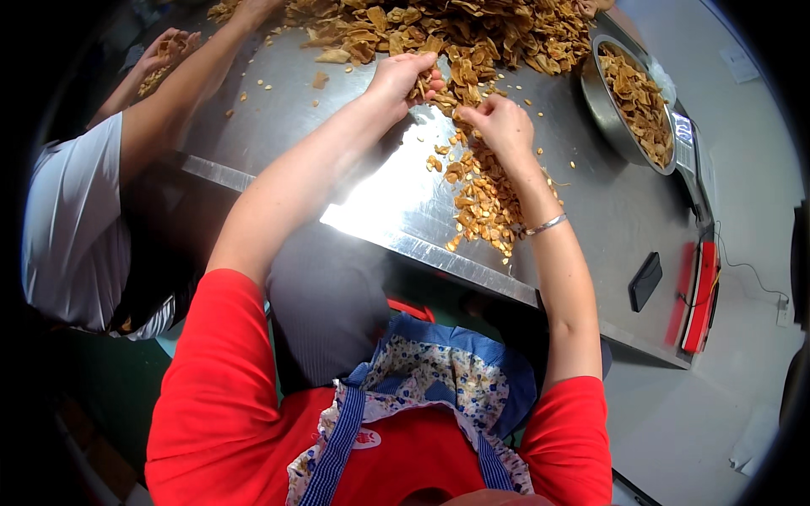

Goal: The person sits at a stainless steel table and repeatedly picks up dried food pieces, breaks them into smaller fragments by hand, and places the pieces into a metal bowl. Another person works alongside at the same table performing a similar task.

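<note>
A big pile of dried brown slices [506,34] covers the far side of the metal table. My left hand [403,83] is closed round several dried slices, in front of the pile's near edge. Just to its right, my right hand [504,128] has thumb and forefinger pinched together. Whatever lies in that pinch is too small to make out. Under and in front of the right hand spreads a strip of smaller, paler pieces [485,207], running toward the near table edge. Loose bits lie around both hands.
A steel bowl [601,101] filled with dried slices stands tilted at the right, beside a scale [685,143]. A black phone [645,281] and a red-edged object [702,297] lie nearer. At the left, a co-worker's arm [181,105] reaches over the metal table [278,114].
</note>
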`<state>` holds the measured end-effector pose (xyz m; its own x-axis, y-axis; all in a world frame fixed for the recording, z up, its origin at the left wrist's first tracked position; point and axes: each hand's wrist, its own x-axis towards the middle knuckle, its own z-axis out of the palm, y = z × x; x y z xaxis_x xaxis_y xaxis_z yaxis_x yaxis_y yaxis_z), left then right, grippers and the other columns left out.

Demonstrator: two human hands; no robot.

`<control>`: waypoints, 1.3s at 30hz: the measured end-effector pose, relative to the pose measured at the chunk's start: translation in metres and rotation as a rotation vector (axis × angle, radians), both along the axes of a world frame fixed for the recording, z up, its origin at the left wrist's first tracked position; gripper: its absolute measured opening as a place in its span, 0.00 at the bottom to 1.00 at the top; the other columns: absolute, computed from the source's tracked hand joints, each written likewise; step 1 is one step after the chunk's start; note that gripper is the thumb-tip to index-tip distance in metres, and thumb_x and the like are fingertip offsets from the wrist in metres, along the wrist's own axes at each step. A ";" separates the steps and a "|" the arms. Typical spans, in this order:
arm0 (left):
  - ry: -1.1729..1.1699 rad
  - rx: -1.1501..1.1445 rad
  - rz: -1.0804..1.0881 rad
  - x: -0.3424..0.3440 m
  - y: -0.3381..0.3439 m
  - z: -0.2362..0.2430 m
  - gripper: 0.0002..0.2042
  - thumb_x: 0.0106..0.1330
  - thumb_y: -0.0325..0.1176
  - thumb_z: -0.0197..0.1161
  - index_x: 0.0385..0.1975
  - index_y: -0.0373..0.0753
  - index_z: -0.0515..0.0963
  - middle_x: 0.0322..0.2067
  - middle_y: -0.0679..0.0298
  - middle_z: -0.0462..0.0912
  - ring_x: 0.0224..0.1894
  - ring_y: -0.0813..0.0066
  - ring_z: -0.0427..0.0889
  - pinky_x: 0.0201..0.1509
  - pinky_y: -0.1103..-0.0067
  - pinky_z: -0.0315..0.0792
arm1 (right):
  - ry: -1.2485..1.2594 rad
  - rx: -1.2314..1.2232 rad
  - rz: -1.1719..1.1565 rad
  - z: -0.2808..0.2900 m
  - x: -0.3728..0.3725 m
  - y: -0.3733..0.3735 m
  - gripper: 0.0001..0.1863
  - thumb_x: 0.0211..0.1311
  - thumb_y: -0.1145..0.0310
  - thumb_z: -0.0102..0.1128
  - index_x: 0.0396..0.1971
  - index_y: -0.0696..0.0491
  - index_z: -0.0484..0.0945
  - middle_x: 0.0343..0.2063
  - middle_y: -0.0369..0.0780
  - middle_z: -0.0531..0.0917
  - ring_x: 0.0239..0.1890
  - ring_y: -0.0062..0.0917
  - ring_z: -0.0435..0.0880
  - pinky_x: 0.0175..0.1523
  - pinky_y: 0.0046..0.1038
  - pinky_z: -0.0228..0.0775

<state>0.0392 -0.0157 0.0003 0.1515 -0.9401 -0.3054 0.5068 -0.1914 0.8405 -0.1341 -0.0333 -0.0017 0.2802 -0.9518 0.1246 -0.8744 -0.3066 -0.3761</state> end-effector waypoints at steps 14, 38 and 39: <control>-0.184 0.032 -0.506 -0.017 0.008 -0.003 0.08 0.55 0.34 0.60 0.25 0.37 0.73 0.19 0.68 0.75 0.17 0.85 0.71 0.17 0.88 0.64 | -0.277 -0.386 0.266 0.010 -0.017 0.037 0.07 0.46 0.67 0.58 0.23 0.56 0.77 0.20 0.40 0.76 0.21 0.28 0.76 0.27 0.26 0.66; 0.113 -0.127 -0.542 -0.028 0.015 0.001 0.09 0.57 0.37 0.58 0.26 0.37 0.72 0.22 0.65 0.74 0.24 0.81 0.74 0.23 0.86 0.69 | -0.932 0.167 0.145 -0.002 -0.023 0.027 0.08 0.54 0.69 0.54 0.27 0.59 0.75 0.18 0.34 0.75 0.18 0.14 0.71 0.24 0.18 0.63; 0.177 -0.068 -0.519 -0.030 0.017 0.003 0.11 0.57 0.40 0.58 0.26 0.37 0.72 0.23 0.64 0.74 0.25 0.81 0.74 0.24 0.86 0.70 | -0.766 -0.035 0.126 -0.001 -0.021 0.029 0.07 0.53 0.70 0.54 0.27 0.59 0.75 0.18 0.35 0.75 0.19 0.15 0.71 0.25 0.19 0.64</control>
<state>0.0090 0.0014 0.0030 -0.3853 -0.8961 -0.2204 0.4954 -0.4024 0.7699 -0.1551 -0.0046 -0.0029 0.2097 -0.9104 0.3567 -0.3317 -0.4095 -0.8499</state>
